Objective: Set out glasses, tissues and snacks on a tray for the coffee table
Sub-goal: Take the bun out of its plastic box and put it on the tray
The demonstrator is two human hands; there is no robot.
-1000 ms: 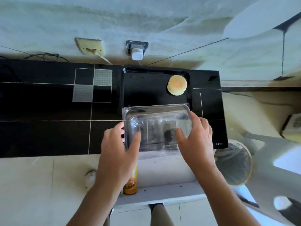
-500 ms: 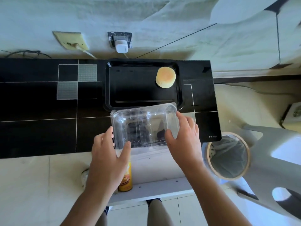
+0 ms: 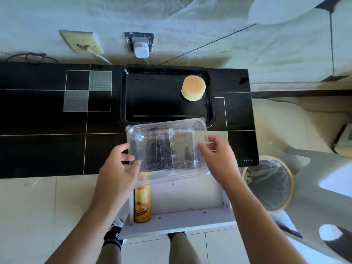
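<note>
Both hands hold the clear box over the bench's near edge, just before the tray; left hand fingers clamp its left side, right hand fingers pinch its right rim. One cake sits in the tray's far right corner; the box looks empty, so I would keep it level and set it aside, clear of the tray.

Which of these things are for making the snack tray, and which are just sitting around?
For the tray job:
black tray
round cake on it
clear plastic box, held by left hand and right hand
yellow snack can

Just sitting around:
bin
white plug
</note>
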